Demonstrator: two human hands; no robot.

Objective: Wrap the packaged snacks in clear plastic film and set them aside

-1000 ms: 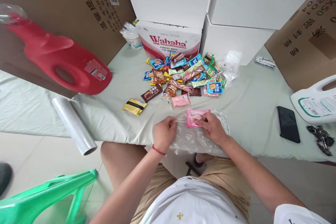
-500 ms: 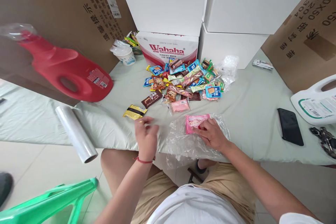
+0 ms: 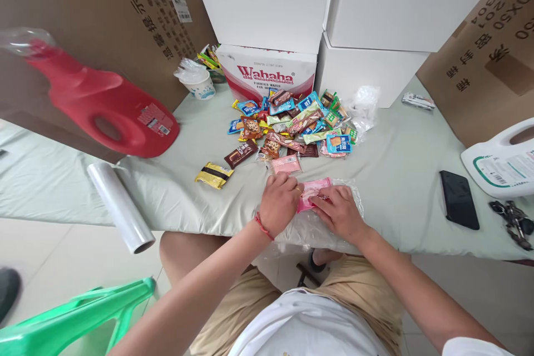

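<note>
Now the left hand (image 3: 279,206) closer to the bright pink packet (image 3: 312,190).

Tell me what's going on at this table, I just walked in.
A seated person has both hands at a pink packet on crumpled clear plastic near the table's front edge. The right hand has its fingers on the packet; the left hand is at its left edge, though its grip is unclear. Just beyond lies a paler pink packet, with a pile of wrapped snacks behind it and a yellow packet off to the left.
</note>
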